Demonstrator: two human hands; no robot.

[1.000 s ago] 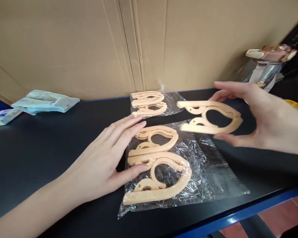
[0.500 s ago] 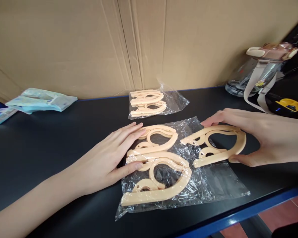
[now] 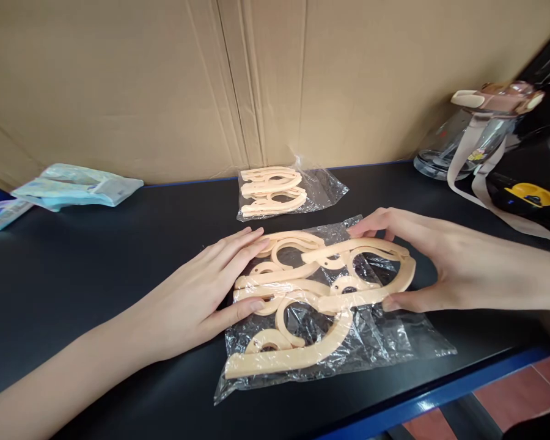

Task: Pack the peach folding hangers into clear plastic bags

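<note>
My right hand (image 3: 444, 263) grips a peach plastic hanger piece (image 3: 371, 275) by its curved right end, thumb below and fingers above, and holds it low over a clear plastic bag (image 3: 394, 336). Two more peach hanger pieces (image 3: 293, 342) lie on that bag, and the held piece overlaps them. My left hand (image 3: 197, 293) lies flat with fingers stretched out, its fingertips and thumb resting on the left ends of those pieces.
A second clear bag of peach pieces (image 3: 275, 190) lies near the cardboard wall (image 3: 165, 85). Light blue packets (image 3: 73, 185) sit at the far left. A clear bottle with a strap (image 3: 474, 134) and a black and yellow object (image 3: 529, 195) stand at the right. The table's blue edge (image 3: 440, 400) runs close in front.
My right hand has brought the hanger piece down from the air and leftward, onto the pieces lying on the bag. My left hand has stayed in place.
</note>
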